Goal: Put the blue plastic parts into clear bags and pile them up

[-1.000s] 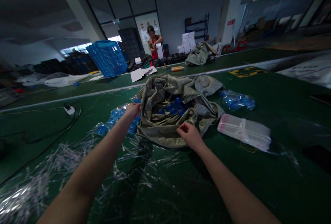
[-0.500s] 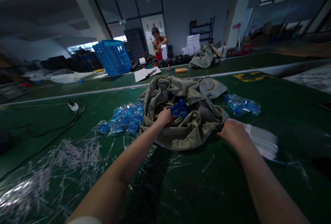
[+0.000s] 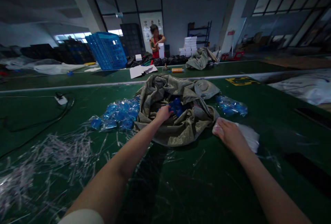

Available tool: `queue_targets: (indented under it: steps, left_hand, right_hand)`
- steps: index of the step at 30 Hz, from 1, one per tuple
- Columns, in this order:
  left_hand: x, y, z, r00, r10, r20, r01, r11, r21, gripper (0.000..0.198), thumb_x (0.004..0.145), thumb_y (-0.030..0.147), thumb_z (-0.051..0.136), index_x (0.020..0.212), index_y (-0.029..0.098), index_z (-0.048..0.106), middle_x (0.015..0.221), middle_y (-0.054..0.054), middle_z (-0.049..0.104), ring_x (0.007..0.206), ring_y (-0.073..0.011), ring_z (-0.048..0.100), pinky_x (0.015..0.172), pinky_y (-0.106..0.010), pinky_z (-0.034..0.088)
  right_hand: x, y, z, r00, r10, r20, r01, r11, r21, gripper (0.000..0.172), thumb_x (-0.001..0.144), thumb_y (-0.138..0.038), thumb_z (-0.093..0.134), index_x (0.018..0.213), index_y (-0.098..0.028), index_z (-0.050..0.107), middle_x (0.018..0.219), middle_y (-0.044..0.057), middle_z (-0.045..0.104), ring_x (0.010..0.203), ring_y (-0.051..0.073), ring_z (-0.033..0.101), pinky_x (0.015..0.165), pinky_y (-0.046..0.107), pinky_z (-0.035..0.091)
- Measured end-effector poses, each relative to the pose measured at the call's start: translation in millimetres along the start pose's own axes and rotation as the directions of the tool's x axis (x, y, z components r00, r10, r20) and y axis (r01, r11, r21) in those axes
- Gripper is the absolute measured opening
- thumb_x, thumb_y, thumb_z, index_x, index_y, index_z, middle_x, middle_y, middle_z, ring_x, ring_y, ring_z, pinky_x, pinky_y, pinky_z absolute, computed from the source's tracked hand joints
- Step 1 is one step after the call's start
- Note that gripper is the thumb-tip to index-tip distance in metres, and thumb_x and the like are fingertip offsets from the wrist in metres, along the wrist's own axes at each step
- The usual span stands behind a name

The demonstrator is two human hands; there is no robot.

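Observation:
A grey-green woven sack (image 3: 178, 135) lies with its mouth rolled down, and dark blue round pieces (image 3: 177, 106) show inside. My left hand (image 3: 163, 113) reaches over the near rim into it, fingers closed at the left side of the blue pieces; the fingertips are partly hidden. To the right of the sack, my right hand (image 3: 229, 132) presses onto the end of a stack of clear plastic bags (image 3: 249, 136), its fingers bent over the top layer. Bagged blue pieces (image 3: 120, 113) are heaped left of the sack, and more packed pieces (image 3: 232, 106) lie at its right.
Loose clear plastic strips (image 3: 62, 155) spread over the green table at left. A power socket (image 3: 61, 100) with a black cable lies beyond them. Across the rear bench stand blue crates (image 3: 107, 51), an orange roll (image 3: 177, 70) and white cards (image 3: 142, 70). A co-worker (image 3: 156, 43) stands behind.
My right hand has come away from the sack's right edge onto the end of the plastic bag stack. My left hand stays in the sack by the blue pieces. The view has shifted slightly.

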State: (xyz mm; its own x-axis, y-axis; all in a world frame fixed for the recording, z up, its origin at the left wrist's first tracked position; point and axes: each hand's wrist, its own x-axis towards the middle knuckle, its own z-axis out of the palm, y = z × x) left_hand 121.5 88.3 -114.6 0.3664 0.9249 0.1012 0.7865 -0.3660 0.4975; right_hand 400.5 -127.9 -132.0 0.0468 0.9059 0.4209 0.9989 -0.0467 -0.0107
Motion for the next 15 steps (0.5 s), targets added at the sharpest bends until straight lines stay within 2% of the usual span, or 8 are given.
queue_targets:
  steps: [3, 5, 6, 8, 11, 15]
  left_hand:
    - [-14.5, 1.2, -8.4, 0.994, 0.042, -0.102, -0.046, 0.998, -0.031, 0.035, 0.087, 0.036, 0.055, 0.116, 0.016, 0.057, 0.117, -0.015, 0.064, 0.110, -0.0241, 0.059, 0.091, -0.033, 0.043]
    - [-28.4, -4.0, -12.6, 0.976, 0.131, -0.176, -0.142, 0.989, -0.050, 0.036, 0.086, 0.038, 0.057, 0.115, 0.017, 0.058, 0.114, -0.013, 0.066, 0.106, -0.0237, 0.061, 0.090, -0.032, 0.045]
    - [-36.0, -8.2, -13.4, 0.972, 0.163, -0.171, -0.173, 0.984, -0.046, 0.036, 0.085, 0.037, 0.059, 0.114, 0.017, 0.059, 0.113, -0.013, 0.067, 0.104, -0.0241, 0.062, 0.089, -0.032, 0.045]
    - [-50.9, -17.9, -12.3, 0.976, 0.200, -0.084, -0.202, 0.979, -0.013, 0.034, 0.082, 0.033, 0.062, 0.112, 0.018, 0.062, 0.110, -0.012, 0.068, 0.101, -0.0250, 0.063, 0.088, -0.033, 0.046]
    - [-68.5, -29.7, -6.8, 0.979, 0.203, 0.016, -0.204, 0.979, 0.030, 0.029, 0.080, 0.026, 0.063, 0.109, 0.018, 0.063, 0.109, -0.010, 0.069, 0.102, -0.0251, 0.063, 0.091, -0.033, 0.045]
    - [-80.0, -32.2, -3.5, 0.987, 0.160, -0.014, -0.160, 0.987, 0.006, 0.030, 0.079, 0.025, 0.064, 0.108, 0.020, 0.063, 0.108, -0.009, 0.069, 0.103, -0.0244, 0.063, 0.092, -0.032, 0.045]
  right_hand:
    - [-13.1, 4.9, -6.9, 0.999, 0.043, 0.020, -0.041, 0.997, -0.070, 0.027, 0.086, -0.026, 0.053, 0.102, -0.011, 0.069, 0.118, 0.020, 0.063, 0.110, 0.033, 0.055, 0.096, 0.047, 0.042]
    - [-21.1, 7.7, -11.2, 0.997, 0.035, 0.065, -0.029, 0.996, -0.087, 0.024, 0.087, -0.023, 0.052, 0.095, -0.012, 0.071, 0.115, 0.019, 0.064, 0.109, 0.031, 0.056, 0.095, 0.045, 0.043]
    - [-24.2, 8.4, -13.2, 0.996, 0.015, 0.090, -0.008, 0.997, -0.082, 0.024, 0.087, -0.021, 0.051, 0.095, -0.012, 0.071, 0.115, 0.018, 0.065, 0.108, 0.030, 0.057, 0.095, 0.044, 0.043]
    - [-28.5, 8.1, -16.9, 0.992, -0.032, 0.121, 0.039, 0.998, -0.057, 0.025, 0.087, -0.015, 0.049, 0.097, -0.013, 0.071, 0.114, 0.017, 0.066, 0.107, 0.028, 0.058, 0.094, 0.041, 0.044]
    - [-30.7, 5.2, -20.3, 0.996, -0.045, 0.073, 0.047, 0.999, -0.015, 0.024, 0.086, -0.012, 0.049, 0.095, -0.014, 0.071, 0.114, 0.016, 0.066, 0.107, 0.028, 0.057, 0.095, 0.041, 0.043]
    - [-29.5, 4.7, -16.0, 0.999, -0.004, -0.037, 0.008, 0.994, 0.105, 0.014, 0.083, -0.024, 0.059, 0.080, -0.016, 0.070, 0.104, 0.014, 0.069, 0.102, 0.028, 0.059, 0.091, 0.042, 0.045]
